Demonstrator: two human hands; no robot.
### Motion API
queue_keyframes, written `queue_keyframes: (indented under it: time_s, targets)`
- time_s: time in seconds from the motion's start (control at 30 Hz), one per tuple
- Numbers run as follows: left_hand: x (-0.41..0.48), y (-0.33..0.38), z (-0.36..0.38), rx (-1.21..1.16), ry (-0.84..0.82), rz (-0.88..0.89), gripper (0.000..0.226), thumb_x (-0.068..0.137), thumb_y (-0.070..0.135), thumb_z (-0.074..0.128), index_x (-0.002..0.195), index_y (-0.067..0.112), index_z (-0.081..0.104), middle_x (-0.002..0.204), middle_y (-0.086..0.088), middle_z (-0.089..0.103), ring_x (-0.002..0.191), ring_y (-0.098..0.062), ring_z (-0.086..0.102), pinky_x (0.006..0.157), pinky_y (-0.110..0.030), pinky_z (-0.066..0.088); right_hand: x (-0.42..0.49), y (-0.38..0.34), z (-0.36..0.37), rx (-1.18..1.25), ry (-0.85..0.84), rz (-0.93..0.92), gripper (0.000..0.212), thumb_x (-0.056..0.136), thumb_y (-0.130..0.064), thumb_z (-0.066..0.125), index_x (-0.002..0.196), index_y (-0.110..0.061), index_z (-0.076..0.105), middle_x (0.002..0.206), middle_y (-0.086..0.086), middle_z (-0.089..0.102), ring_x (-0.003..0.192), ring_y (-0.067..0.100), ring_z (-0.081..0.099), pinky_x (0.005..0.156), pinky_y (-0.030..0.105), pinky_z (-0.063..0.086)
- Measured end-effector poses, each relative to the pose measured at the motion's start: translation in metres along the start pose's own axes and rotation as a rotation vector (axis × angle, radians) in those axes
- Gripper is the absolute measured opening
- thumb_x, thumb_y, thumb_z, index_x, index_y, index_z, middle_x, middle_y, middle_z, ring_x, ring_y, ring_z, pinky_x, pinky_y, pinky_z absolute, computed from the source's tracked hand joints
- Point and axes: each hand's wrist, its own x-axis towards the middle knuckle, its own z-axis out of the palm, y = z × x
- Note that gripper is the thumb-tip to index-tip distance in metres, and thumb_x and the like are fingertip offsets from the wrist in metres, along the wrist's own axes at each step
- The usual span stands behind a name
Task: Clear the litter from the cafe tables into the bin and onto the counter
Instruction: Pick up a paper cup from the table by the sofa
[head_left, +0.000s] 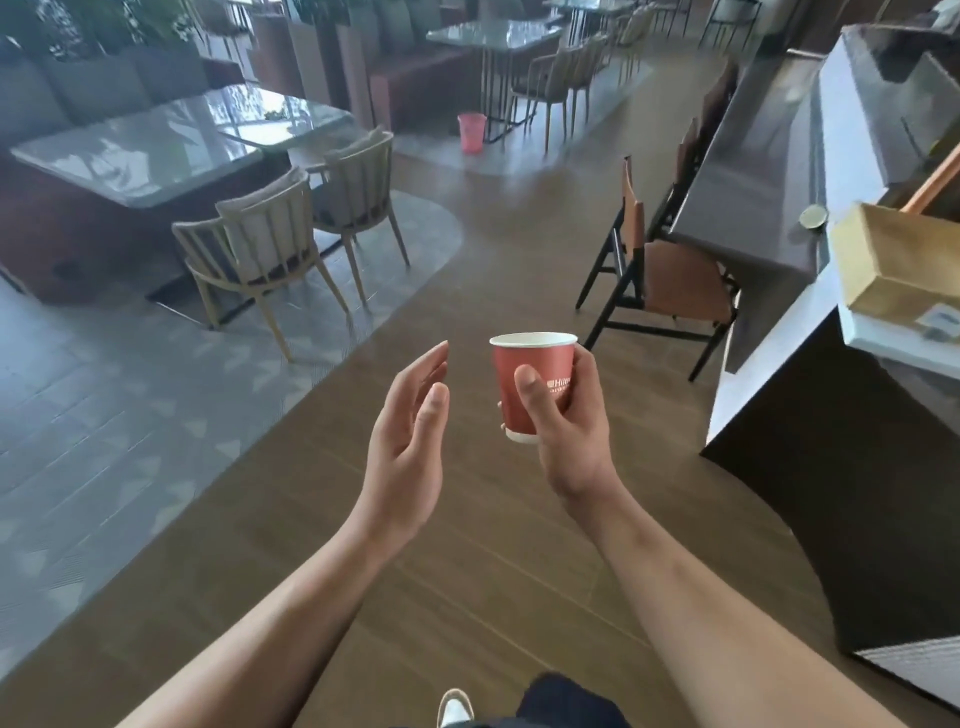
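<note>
**Holding a red cup in the aisle between tables and counter**

Gripping the red paper cup (535, 356) upright, the right hand (566, 431) wraps it from the right side, with the thumb (530, 384) pressed across the front next to the white printed lettering and the other fingers curled round the back. The cup's white rim is at the top and its mouth faces up; what it contains cannot be made out. It is held in the air over the wooden floor (467, 571), not resting on any surface.

Just to the left of the cup, and apart from it, the left hand (410, 441) is released: fingers straight and loosely together, palm turned towards the cup, grasping nothing.

On the right runs the dark counter (753, 171), with a small round object (813, 216) on its top and a cardboard box (898, 260) near its close end. A black-framed chair (670, 280) with a brown seat stands against the counter's side.

Further off, a pink bin (471, 132) sits on the floor beside the legs of a far table (493, 34). On the left, a glossy grey table (140, 156) stands on a grey patterned floor area, with two beige slatted chairs (265, 249) tucked along its near edge.

At the bottom edge, the toe of a light shoe (456, 709) shows beside dark trousers.
</note>
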Motion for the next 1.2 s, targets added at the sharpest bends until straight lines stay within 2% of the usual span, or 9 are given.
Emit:
queue_keyframes:
  time_s: [0.2,0.3,0.4,0.47,0.63,0.73,0.8,0.93,1.2]
  targets:
    - [0.103,-0.042,0.003,0.043,0.031,-0.024,0.057,0.099,0.049,0.05,0.148,0.019,0.056,0.148,0.013,0.061,0.143,-0.009,0.053,0.121,-0.056,0.041,0.114,0.026,0.035,0.03,-0.005,0.098,0.061,0.076,-0.066,0.071,0.124,-0.031,0.056,0.109,-0.001,0.069,0.106,0.045,0.07,0.076,0.056,0.065]
    - [0.165,-0.068,0.016,0.059,0.029,-0.031,0.056,0.1,0.049,0.05,0.147,0.02,0.056,0.148,0.01,0.061,0.143,-0.011,0.053,0.121,-0.056,0.041,0.181,0.044,0.046,0.09,-0.016,0.145,0.067,0.08,-0.065,0.071,0.129,-0.021,0.057,0.108,-0.002,0.068,0.102,0.042,0.072,0.065,0.039,0.064]
    - [0.234,-0.093,0.032,0.075,0.037,-0.021,0.056,0.1,0.048,0.05,0.147,0.019,0.056,0.15,0.006,0.059,0.143,-0.013,0.053,0.12,-0.056,0.041,0.26,0.059,0.053,0.149,-0.034,0.201,0.06,0.088,-0.058,0.068,0.128,-0.014,0.057,0.105,0.0,0.067,0.097,0.031,0.072,0.063,0.034,0.062]
    - [0.285,-0.108,0.046,0.101,0.045,-0.023,0.053,0.102,0.043,0.05,0.148,0.016,0.055,0.151,0.003,0.058,0.143,-0.013,0.053,0.12,-0.056,0.041,0.317,0.065,0.055,0.153,-0.061,0.236,0.056,0.089,-0.057,0.066,0.124,-0.014,0.058,0.107,0.005,0.067,0.097,0.035,0.072,0.061,0.031,0.06]
    - [0.409,-0.135,0.077,0.116,0.1,-0.006,0.061,0.098,0.048,0.049,0.148,0.015,0.055,0.151,0.002,0.059,0.144,-0.016,0.052,0.121,-0.057,0.04,0.455,0.062,0.065,0.19,-0.103,0.27,0.05,0.098,-0.057,0.066,0.122,-0.014,0.059,0.104,0.008,0.067,0.081,0.026,0.073,0.059,0.031,0.059]
    - [0.471,-0.149,0.092,0.11,0.116,-0.004,0.061,0.097,0.049,0.048,0.147,0.015,0.055,0.151,0.002,0.058,0.145,-0.018,0.051,0.121,-0.058,0.039,0.521,0.063,0.072,0.209,-0.112,0.326,0.046,0.098,-0.059,0.061,0.12,-0.019,0.062,0.103,0.003,0.069,0.084,0.028,0.073,0.059,0.033,0.059]
    - [0.513,-0.164,0.102,0.11,0.12,-0.001,0.06,0.098,0.049,0.048,0.147,0.015,0.055,0.151,0.002,0.059,0.145,-0.017,0.051,0.121,-0.059,0.039,0.565,0.068,0.074,0.228,-0.109,0.353,0.055,0.09,-0.067,0.062,0.119,-0.021,0.064,0.104,0.002,0.07,0.083,0.028,0.074,0.059,0.035,0.06]
    - [0.585,-0.193,0.118,0.108,0.104,0.004,0.059,0.099,0.048,0.048,0.147,0.016,0.056,0.15,0.003,0.059,0.144,-0.015,0.053,0.12,-0.058,0.041,0.643,0.079,0.076,0.281,-0.089,0.413,0.075,0.08,-0.073,0.065,0.137,-0.025,0.054,0.128,0.011,0.066,0.077,0.029,0.078,0.062,0.038,0.062]
    - [0.776,-0.28,0.13,0.092,0.082,-0.015,0.058,0.101,0.045,0.048,0.148,0.012,0.055,0.151,-0.002,0.058,0.144,-0.016,0.053,0.12,-0.057,0.041,0.841,0.122,0.108,0.276,-0.058,0.428,0.052,0.099,-0.063,0.058,0.134,-0.024,0.054,0.128,0.015,0.065,0.077,0.032,0.077,0.064,0.04,0.063]
